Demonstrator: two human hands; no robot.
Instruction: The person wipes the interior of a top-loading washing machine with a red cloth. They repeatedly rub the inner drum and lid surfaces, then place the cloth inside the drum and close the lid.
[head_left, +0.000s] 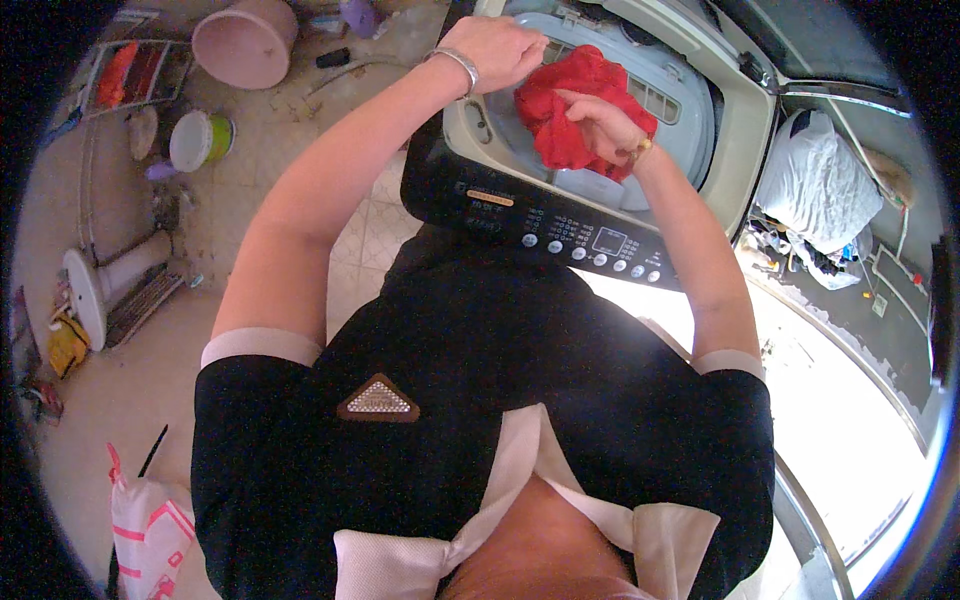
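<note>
My right hand holds a bunched red cloth over the top of a top-loading washing machine. Below the cloth lies the machine's pale blue inner lid, with grille-like windows, and the cloth covers part of it. My left hand is at the left side of the machine's top, just left of the cloth. Its fingers are curled, and whether they grip anything is hidden. A black control panel with a row of round buttons faces my body.
The machine's outer lid stands raised at the upper right. A stuffed white plastic bag sits right of the machine. On the tiled floor to the left are a pink tub and a white-and-green bucket. A pink-and-white bag is at lower left.
</note>
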